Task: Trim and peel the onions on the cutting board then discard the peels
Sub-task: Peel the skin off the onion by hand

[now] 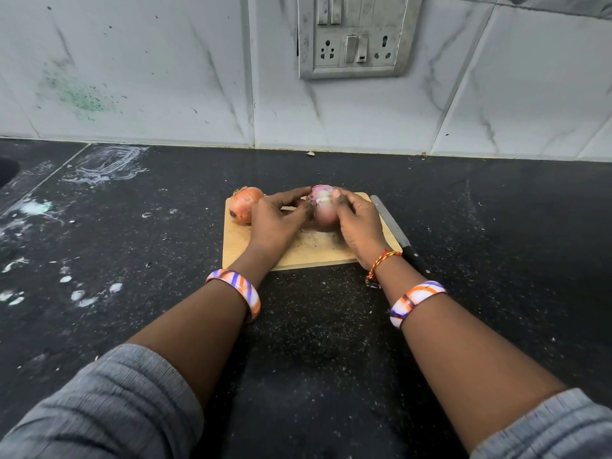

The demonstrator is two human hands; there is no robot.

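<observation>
Both hands (318, 220) hide the onion's (324, 212) sides.

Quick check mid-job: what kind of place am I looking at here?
Most likely a home kitchen counter. A wooden cutting board with onions sits on a dark stone countertop, backed by marble-look wall tiles with a switch-and-socket panel. A knife lies beside the board.

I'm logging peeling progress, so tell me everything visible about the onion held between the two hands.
The held onion is round and pinkish-purple, with a pale whitish patch near its top where the skin seems partly removed. It sits on the wooden cutting board, toward the far edge. The left hand and right hand grip its sides, fingers touching its top.
</observation>
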